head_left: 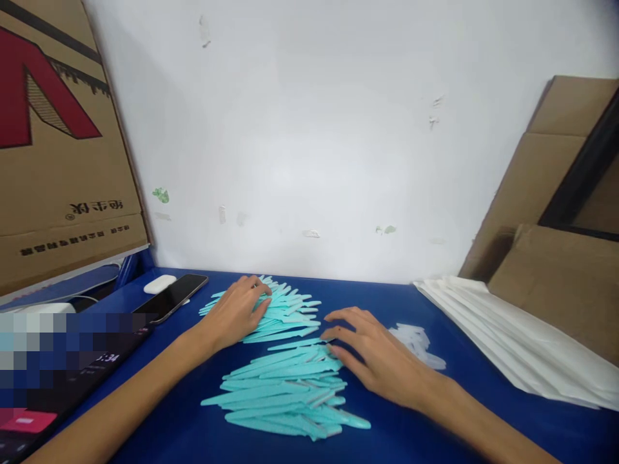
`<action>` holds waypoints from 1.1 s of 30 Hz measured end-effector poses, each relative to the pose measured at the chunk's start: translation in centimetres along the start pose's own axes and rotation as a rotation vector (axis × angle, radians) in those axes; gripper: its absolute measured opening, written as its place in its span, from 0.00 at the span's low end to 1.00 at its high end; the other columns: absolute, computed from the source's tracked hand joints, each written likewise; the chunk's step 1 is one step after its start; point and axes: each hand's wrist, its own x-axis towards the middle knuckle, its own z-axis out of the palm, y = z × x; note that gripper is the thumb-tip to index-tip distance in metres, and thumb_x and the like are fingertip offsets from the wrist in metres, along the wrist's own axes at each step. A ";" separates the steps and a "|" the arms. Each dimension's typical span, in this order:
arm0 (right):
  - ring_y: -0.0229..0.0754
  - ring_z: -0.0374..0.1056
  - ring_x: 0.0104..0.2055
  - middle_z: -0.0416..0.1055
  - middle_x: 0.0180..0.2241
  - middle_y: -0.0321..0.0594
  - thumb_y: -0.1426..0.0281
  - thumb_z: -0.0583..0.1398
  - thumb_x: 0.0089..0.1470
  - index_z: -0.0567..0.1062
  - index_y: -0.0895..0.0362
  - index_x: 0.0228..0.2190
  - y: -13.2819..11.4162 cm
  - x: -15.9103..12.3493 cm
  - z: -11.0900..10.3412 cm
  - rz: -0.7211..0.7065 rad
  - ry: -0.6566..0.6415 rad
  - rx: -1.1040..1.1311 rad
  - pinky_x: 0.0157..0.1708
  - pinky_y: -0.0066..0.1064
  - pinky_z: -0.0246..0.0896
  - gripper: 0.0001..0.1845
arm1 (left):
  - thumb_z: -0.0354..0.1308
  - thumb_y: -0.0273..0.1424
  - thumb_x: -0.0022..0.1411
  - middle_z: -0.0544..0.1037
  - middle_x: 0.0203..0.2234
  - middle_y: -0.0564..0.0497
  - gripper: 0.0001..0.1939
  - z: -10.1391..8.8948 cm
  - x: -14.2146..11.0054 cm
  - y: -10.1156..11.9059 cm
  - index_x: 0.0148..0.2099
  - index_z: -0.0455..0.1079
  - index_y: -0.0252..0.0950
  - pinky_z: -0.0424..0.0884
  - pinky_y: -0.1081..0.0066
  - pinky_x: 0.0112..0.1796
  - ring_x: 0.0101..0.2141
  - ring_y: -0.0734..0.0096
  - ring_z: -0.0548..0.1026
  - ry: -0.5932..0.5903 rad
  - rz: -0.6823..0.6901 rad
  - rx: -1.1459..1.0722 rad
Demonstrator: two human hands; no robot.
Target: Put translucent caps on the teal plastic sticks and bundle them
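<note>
Two fanned piles of thin turquoise plastic strips lie on a blue table (425,438). My left hand (236,312) rests flat on the far pile (285,312), fingers stretched over the strips. My right hand (370,351) hovers with fingers spread and curved at the right edge of the near pile (290,393), its fingertips touching the top strips. Neither hand grips anything.
A small heap of clear plastic pieces (418,341) lies right of my right hand. A stack of white sheets (522,341) and cardboard (561,283) fill the right. A black phone (171,296), a white earbud case (159,283), a tablet (53,386) and a cardboard box (58,142) stand left.
</note>
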 end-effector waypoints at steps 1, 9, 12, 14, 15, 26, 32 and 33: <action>0.51 0.62 0.61 0.69 0.57 0.45 0.65 0.52 0.69 0.76 0.50 0.48 -0.2 0.3 -0.1 -0.020 -0.024 -0.023 0.59 0.48 0.57 0.14 | 0.42 0.38 0.73 0.74 0.48 0.42 0.20 -0.2 0.2 -0.2 0.51 0.73 0.37 0.67 0.57 0.51 0.49 0.54 0.71 0.010 -0.024 0.010; 0.49 0.68 0.54 0.72 0.53 0.46 0.65 0.58 0.67 0.74 0.53 0.51 -0.7 6.4 0.2 -0.207 -0.147 -0.206 0.51 0.42 0.62 0.13 | 0.45 0.41 0.75 0.75 0.49 0.37 0.22 1.4 3.9 -5.3 0.52 0.74 0.31 0.69 0.46 0.51 0.51 0.47 0.73 -0.113 -0.325 0.035; 0.49 0.70 0.50 0.74 0.49 0.45 0.61 0.62 0.63 0.75 0.54 0.47 -1.1 8.7 1.0 -0.325 -0.185 -0.311 0.47 0.40 0.63 0.14 | 0.58 0.38 0.70 0.74 0.52 0.44 0.17 2.1 5.1 -6.1 0.57 0.69 0.34 0.75 0.54 0.47 0.48 0.59 0.75 -0.181 -0.357 0.002; 0.48 0.71 0.46 0.75 0.44 0.44 0.63 0.61 0.64 0.75 0.56 0.45 -1.7 9.9 1.6 -0.408 -0.202 -0.393 0.45 0.39 0.62 0.11 | 0.59 0.37 0.70 0.73 0.53 0.44 0.18 2.2 5.6 -5.9 0.58 0.68 0.35 0.76 0.55 0.46 0.47 0.60 0.76 -0.209 -0.339 -0.033; 0.47 0.71 0.45 0.76 0.42 0.44 0.66 0.60 0.65 0.74 0.57 0.44 -1.9 10.3 1.9 -0.444 -0.209 -0.431 0.44 0.39 0.62 0.09 | 0.59 0.37 0.70 0.73 0.53 0.44 0.18 2.2 5.8 -5.7 0.58 0.68 0.35 0.76 0.55 0.46 0.47 0.60 0.76 -0.221 -0.324 -0.053; 0.44 0.72 0.36 0.74 0.38 0.41 0.76 0.57 0.65 0.71 0.57 0.42 -1.6 12.0 3.6 -0.430 -0.185 -0.521 0.33 0.36 0.62 0.05 | 0.58 0.37 0.70 0.74 0.52 0.45 0.17 3.0 7.9 -2.3 0.57 0.69 0.35 0.76 0.56 0.47 0.47 0.59 0.76 -0.292 -0.142 -0.236; 0.42 0.74 0.37 0.75 0.38 0.38 0.72 0.56 0.67 0.71 0.54 0.43 -1.1 11.9 3.8 -0.404 -0.153 -0.509 0.33 0.33 0.62 0.05 | 0.58 0.37 0.70 0.73 0.53 0.44 0.17 2.3 9.1 -2.2 0.57 0.69 0.36 0.75 0.56 0.47 0.47 0.60 0.75 -0.324 -0.098 -0.225; 0.42 0.74 0.37 0.75 0.38 0.38 0.72 0.57 0.67 0.71 0.54 0.43 -1.1 11.8 3.9 -0.402 -0.148 -0.509 0.33 0.33 0.62 0.05 | 0.58 0.37 0.70 0.73 0.53 0.44 0.17 2.0 9.3 -2.2 0.57 0.69 0.35 0.76 0.56 0.47 0.47 0.60 0.75 -0.335 -0.099 -0.217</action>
